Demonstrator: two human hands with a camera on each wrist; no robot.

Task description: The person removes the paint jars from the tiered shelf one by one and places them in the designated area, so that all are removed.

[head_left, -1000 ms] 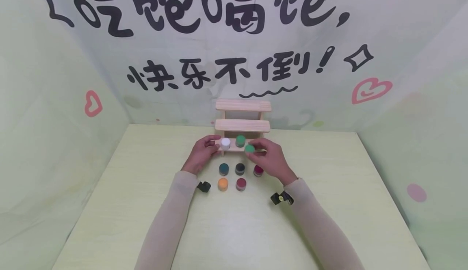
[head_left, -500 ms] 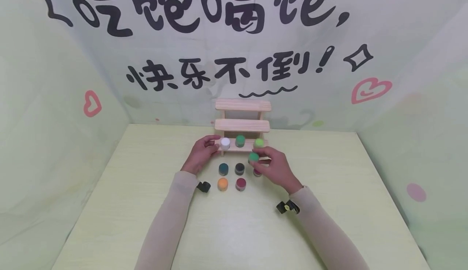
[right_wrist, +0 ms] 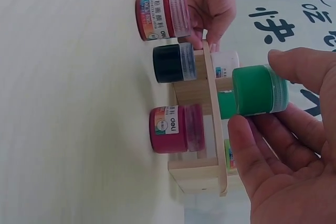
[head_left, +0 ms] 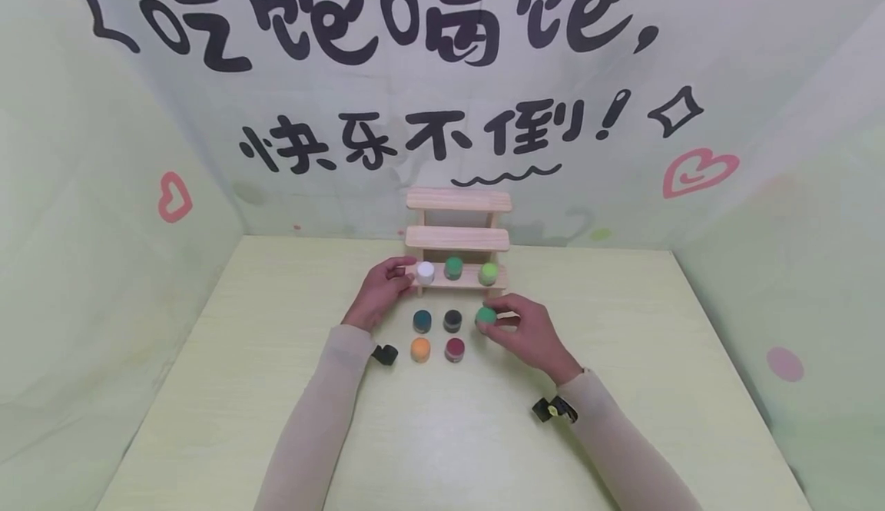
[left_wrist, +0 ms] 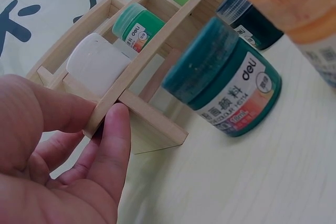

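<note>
The left hand (head_left: 379,293) pinches the left end of the wooden rack's lowest shelf (left_wrist: 152,45) between thumb and fingers. On that shelf stand a white jar (head_left: 425,273), a green jar (head_left: 453,268) and a light green jar (head_left: 488,273). The right hand (head_left: 531,335) holds another green jar (right_wrist: 257,90) between thumb and fingers, in front of the shelf's right end. Beneath it, a magenta jar (right_wrist: 173,128) stands on the table in the right wrist view; the held jar covers it in the head view.
In front of the rack stand a teal jar (head_left: 422,321), a dark jar (head_left: 452,321), an orange jar (head_left: 420,350) and a dark red jar (head_left: 454,350). The rack's middle shelf (head_left: 457,238) and top shelf (head_left: 459,200) rise behind, near the printed cloth (head_left: 332,211).
The right hand has moved toward the person and slightly right with the green jar, uncovering the light green jar on the shelf. The left hand has stayed on the rack.
</note>
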